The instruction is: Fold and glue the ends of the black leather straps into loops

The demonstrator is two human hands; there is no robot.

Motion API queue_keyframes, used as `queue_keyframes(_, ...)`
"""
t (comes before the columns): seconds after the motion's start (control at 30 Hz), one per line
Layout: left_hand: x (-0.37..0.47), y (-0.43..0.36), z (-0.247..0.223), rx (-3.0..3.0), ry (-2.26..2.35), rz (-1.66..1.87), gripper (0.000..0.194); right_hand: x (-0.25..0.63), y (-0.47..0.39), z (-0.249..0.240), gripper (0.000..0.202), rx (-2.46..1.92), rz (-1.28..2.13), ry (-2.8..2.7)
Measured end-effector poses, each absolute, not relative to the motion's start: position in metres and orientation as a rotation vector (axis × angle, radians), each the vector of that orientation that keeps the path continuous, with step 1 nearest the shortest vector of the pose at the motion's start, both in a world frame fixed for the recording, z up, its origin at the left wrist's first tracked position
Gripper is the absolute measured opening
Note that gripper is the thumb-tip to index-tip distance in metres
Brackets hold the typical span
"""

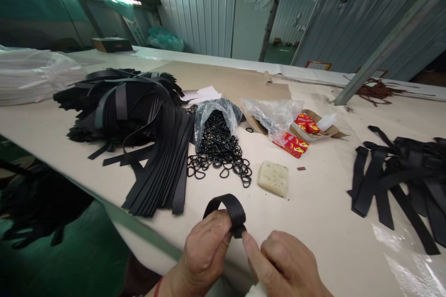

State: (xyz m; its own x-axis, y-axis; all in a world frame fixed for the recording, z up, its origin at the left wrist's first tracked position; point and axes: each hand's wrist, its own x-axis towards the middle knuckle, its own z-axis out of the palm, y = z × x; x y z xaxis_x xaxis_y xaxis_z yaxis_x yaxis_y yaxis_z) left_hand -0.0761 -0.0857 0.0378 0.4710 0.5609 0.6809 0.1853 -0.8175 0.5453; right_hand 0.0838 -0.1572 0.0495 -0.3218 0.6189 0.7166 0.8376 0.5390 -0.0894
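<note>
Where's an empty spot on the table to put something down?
A big bare patch of table lies between the yellowish block and the heap of black straps on the right. A smaller one is between the block and the right hand. It's crowded on the left: strips, then spilled black rings.

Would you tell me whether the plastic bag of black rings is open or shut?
Open: black rings lie spilled from the bag onto the table.

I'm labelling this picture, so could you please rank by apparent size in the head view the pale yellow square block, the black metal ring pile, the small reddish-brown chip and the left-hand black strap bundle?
1. Left-hand black strap bundle
2. Black metal ring pile
3. Pale yellow square block
4. Small reddish-brown chip
</note>
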Motion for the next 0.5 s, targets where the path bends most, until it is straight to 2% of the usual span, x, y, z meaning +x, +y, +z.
queue_keyframes(0.17, -0.077, -0.091, 0.039, 2.161, 0.687, 1.218, 0.030, 0.084, -0.155, 0.050, 0.034, -1.132, -0.427, -2.089)
queue_keyframes(0.5, -0.073, -0.110, 0.053, 1.340, 0.849, 0.927, 0.017, 0.074, -0.156, 0.061, 0.029, -1.138, -0.514, -2.095)
